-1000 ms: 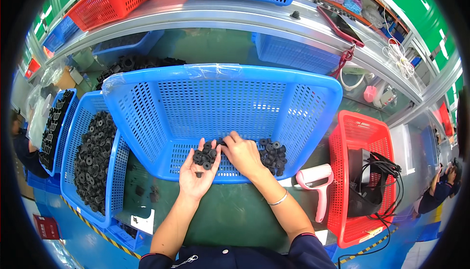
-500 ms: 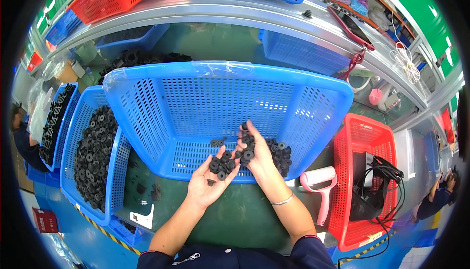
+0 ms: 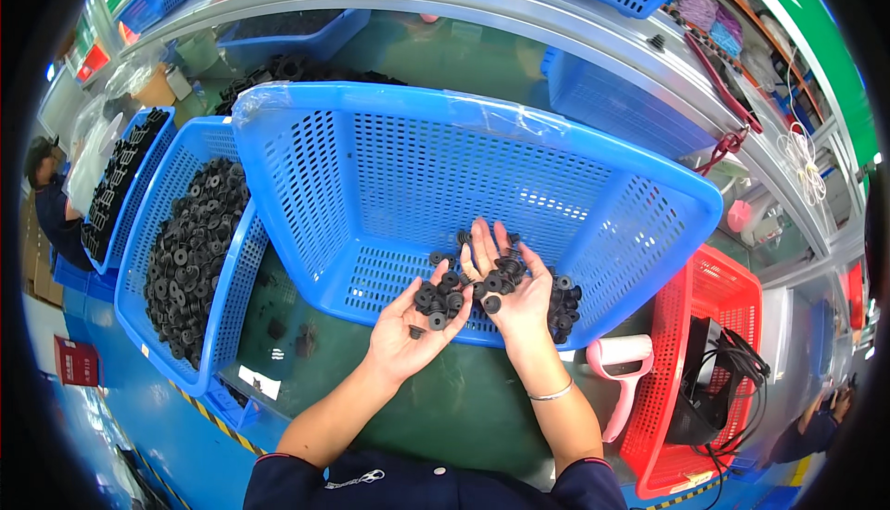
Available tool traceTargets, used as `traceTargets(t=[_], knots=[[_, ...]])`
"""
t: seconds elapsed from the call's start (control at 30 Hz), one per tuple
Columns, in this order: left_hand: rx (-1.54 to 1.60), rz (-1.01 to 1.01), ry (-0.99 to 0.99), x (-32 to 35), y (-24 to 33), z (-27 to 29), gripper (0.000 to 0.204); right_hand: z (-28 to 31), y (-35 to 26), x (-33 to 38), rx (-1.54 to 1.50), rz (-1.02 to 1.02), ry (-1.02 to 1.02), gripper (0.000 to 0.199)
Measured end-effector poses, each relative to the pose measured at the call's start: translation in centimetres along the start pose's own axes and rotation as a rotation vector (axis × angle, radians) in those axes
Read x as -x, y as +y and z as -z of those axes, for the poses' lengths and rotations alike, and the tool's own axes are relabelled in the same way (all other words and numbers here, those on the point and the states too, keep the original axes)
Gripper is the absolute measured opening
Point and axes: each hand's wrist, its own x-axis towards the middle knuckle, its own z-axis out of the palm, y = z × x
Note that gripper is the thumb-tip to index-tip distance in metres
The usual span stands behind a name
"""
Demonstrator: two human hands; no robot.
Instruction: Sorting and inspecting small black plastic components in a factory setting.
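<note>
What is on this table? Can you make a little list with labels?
left hand: palm up, cupping small black rubber rings
right hand: palm up, black rings on it too
big blue basket: tilted, a few rings in its low corner
left blue basket: piled with black rings
red basket: holds black cables
pink scanner: on green table

The right hand (image 3: 508, 289) is hiding part of the black ring pile (image 3: 562, 300) behind it (individual pieces are blurring together), while the red basket (image 3: 693, 373) is covering a scanner's handle.
</note>
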Motion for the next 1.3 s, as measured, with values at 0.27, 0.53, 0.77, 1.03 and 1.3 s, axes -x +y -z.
traceTargets(t=[0.27,0.53,0.77,1.03,1.3], knots=[[-0.036,0.033,0.003,0.0,0.0,-0.2,0.036,-1.0,-0.3,0.3,-0.055,0.012,-0.064,0.041],[-0.072,0.087,-0.021,0.0,0.2,0.3,0.037,-1.1,-0.4,0.4,-0.065,0.015,-0.012,0.03],[-0.233,0.134,-0.058,0.1,-0.2,0.4,0.042,-1.0,-0.4,0.4,0.056,0.059,-0.012,0.023],[-0.24,0.135,-0.051,0.2,-0.2,0.1,0.043,-1.6,0.7,1.1,0.566,0.345,-0.185,0.035],[-0.158,0.148,-0.056,0.3,0.1,0.0,0.044,-2.4,0.7,1.0,0.303,0.243,0.077,0.024]])
